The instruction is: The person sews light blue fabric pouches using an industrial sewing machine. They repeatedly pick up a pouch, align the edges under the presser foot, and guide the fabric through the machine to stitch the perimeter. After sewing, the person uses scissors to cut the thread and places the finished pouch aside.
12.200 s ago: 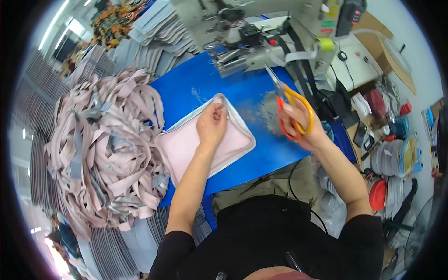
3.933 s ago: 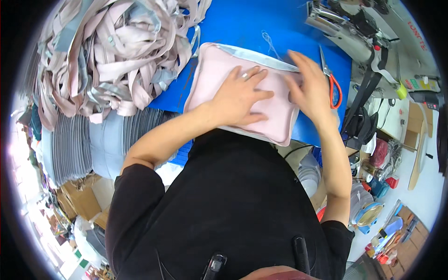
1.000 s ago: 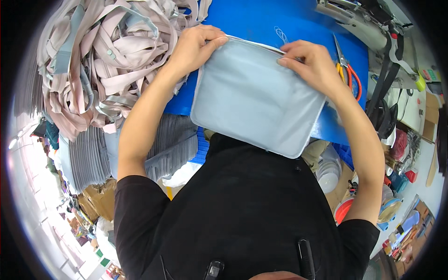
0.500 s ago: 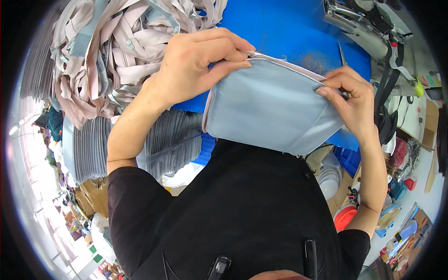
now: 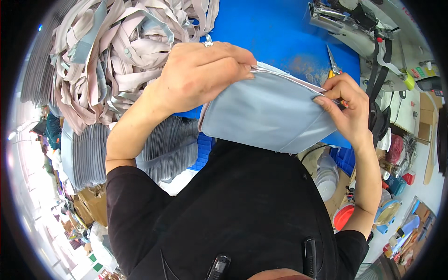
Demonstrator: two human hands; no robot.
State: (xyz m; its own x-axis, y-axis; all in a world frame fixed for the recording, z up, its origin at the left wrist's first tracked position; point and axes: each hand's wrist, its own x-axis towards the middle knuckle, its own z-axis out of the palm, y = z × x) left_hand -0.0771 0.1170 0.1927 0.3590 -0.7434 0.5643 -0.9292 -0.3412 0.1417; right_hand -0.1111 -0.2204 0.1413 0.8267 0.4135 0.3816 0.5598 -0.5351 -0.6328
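Between my two hands hangs a grey-blue fabric pouch (image 5: 266, 114), held by its upper edge, where a pale pink layer and frayed threads show. My left hand (image 5: 200, 70) pinches the upper left corner, fingers folded over the edge and a ring on one finger. At the upper right corner my right hand (image 5: 345, 102) grips the same edge between thumb and curled fingers. The pouch tilts down to the right in front of my black shirt. Scissors (image 5: 332, 63) with yellow-orange handles lie just beyond my right hand, partly hidden by it.
A tangled heap of pink and grey fabric strips (image 5: 126, 51) covers the left of the blue table (image 5: 261, 28). Below it stand stacks of grey fabric pieces (image 5: 88, 154). A sewing machine (image 5: 350, 28) stands at the far right. Clear plastic lids (image 5: 326, 179) sit lower right.
My left hand has turned, its knuckles now more over the edge. The pouch has shifted slightly left with both hands. More of the scissors shows beside my right hand.
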